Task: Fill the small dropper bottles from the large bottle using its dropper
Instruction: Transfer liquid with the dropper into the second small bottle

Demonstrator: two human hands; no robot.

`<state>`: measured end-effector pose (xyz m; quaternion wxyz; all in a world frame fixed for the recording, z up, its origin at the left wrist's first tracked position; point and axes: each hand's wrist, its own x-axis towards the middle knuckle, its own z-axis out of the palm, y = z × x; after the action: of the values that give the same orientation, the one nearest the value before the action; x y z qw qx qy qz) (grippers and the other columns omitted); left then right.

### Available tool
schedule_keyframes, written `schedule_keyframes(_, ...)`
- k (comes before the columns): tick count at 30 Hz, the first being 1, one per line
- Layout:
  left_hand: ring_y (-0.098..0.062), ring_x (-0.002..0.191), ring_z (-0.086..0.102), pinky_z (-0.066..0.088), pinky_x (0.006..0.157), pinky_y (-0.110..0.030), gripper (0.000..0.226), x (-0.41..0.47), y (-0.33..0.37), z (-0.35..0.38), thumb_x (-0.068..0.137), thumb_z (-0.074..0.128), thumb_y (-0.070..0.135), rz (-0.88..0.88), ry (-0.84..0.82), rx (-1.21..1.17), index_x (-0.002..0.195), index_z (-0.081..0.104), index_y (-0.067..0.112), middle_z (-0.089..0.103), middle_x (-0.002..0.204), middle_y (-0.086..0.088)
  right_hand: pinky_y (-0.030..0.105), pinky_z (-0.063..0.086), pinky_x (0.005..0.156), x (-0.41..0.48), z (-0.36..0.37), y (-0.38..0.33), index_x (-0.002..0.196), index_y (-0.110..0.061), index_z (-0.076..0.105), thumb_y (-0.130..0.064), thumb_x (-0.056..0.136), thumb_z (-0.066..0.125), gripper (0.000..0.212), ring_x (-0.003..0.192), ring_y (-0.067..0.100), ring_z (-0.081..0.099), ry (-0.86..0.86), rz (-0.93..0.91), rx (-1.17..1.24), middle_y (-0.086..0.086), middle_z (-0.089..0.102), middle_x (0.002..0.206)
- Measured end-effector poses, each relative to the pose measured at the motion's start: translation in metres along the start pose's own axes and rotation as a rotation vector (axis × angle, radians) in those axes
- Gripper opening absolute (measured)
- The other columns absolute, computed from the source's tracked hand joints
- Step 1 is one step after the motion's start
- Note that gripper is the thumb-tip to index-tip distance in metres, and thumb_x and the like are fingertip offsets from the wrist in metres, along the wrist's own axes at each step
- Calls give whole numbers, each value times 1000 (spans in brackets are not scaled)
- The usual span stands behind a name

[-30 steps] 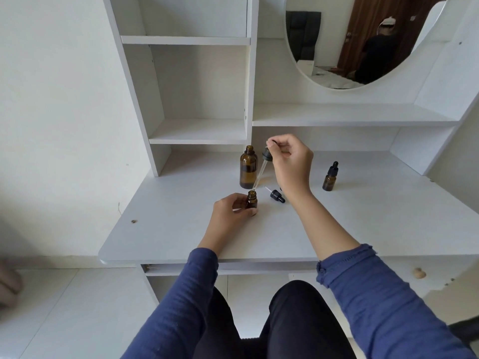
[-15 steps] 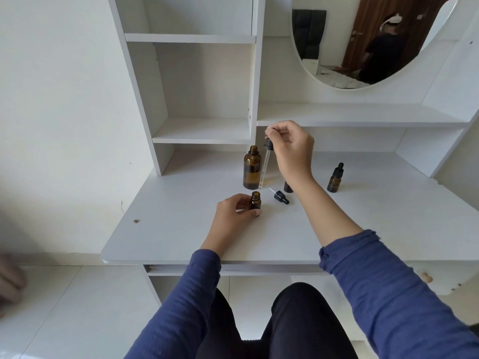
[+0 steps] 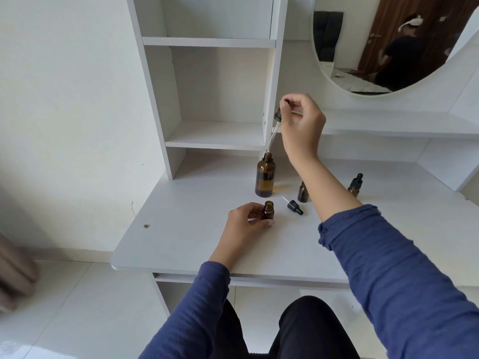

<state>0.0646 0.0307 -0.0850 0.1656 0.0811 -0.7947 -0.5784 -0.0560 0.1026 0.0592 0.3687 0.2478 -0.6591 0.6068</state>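
1. The right hand (image 3: 302, 123) is raised above the desk (image 3: 197, 244), pinching the black bulb of the dropper (image 3: 274, 129) between thumb and fingertips; the glass tube slants down and to the left, its tip at the mouth of the large bottle (image 3: 265, 178).
2. The large bottle (amber glass, uncapped) stands upright near the back of the desk, just in front of the shelf unit (image 3: 217, 136); liquid fills it to below the shoulder.
3. The left hand (image 3: 246, 224) is closed around a small bottle (image 3: 268, 211) that stands open and upright on the desk, nearer the person than the large bottle.
4. A loose small dropper cap (image 3: 294, 206) lies on its side just to the right of the held bottle, its thin tube pointing up and left.
5. A second small bottle (image 3: 302, 193) stands behind that cap, partly hidden by the right forearm; a third (image 3: 355, 185), capped with a black dropper, stands further right, well apart from the others.
6. Both sleeves are dark blue.
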Motion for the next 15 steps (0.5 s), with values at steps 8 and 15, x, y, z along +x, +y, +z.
schedule_keyframes(8, -13, 94, 62, 49, 82, -15, 28, 1, 1, 0, 76, 74, 11, -6, -7, -9, 103, 66, 11, 67, 98, -1, 12, 49, 67, -3, 3, 13, 85, -1, 64, -2, 83, 55, 10, 66, 2, 57, -76, 4, -23, 8, 66, 79)
schedule_keyframes(15, -4, 84, 62, 48, 75, -5, 28, 0, 1, -1, 76, 74, 10, -9, -9, -32, 102, 66, 11, 66, 94, 2, 1, 42, 64, -24, 8, 37, 87, -4, 66, -1, 83, 56, 10, 67, -4, 58, -299, 151, -91, 7, 68, 85)
